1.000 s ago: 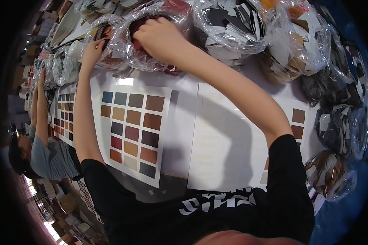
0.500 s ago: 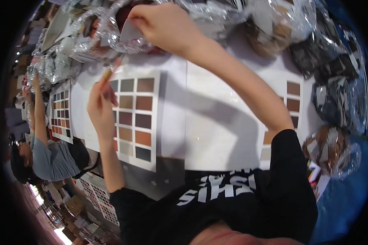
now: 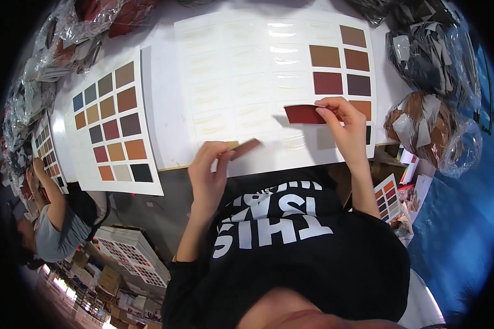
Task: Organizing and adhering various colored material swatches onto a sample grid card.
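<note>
At left, seventeen flat rectangular swatches are borne by a smooth white card on the white tabletop. Over the near edge of a second card, one thin brown strip is pinched by the left hand. Above that card's glossy bands, one dark red rectangle is grasped at its end by the right hand. Farther right, brown scraps are wrapped in crinkled clear plastic.
</note>
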`<action>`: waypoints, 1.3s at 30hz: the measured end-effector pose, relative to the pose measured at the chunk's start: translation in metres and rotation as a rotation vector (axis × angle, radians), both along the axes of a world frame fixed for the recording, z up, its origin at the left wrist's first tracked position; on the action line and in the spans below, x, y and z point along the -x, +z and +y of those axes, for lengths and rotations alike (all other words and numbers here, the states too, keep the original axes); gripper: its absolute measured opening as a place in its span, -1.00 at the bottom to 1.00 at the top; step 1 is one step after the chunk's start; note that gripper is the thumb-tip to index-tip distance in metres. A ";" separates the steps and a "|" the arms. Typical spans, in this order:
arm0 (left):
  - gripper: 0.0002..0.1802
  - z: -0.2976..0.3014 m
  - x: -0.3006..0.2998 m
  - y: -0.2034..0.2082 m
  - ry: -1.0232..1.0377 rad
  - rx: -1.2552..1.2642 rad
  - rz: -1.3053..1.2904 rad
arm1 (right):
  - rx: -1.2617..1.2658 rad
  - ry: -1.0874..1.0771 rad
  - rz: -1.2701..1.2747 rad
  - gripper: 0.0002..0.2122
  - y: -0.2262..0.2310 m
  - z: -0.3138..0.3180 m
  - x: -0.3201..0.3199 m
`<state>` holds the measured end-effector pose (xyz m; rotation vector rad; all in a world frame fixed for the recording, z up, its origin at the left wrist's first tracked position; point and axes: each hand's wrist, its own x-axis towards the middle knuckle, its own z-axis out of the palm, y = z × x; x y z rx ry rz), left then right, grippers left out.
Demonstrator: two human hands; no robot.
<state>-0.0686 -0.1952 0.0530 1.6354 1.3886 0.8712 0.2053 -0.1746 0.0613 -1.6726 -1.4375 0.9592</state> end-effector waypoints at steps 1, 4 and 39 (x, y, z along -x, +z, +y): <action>-0.84 -0.003 -0.006 -0.001 -0.052 -0.003 0.057 | 0.097 -0.101 0.091 -0.93 -0.007 -0.004 -0.003; -0.88 -0.002 -0.021 -0.004 -0.188 -0.096 0.200 | 0.244 -0.241 0.240 -0.92 -0.029 -0.007 -0.006; -0.90 0.015 -0.067 -0.007 -0.442 -0.131 0.458 | 0.412 -0.141 -0.062 -0.84 -0.014 -0.019 -0.005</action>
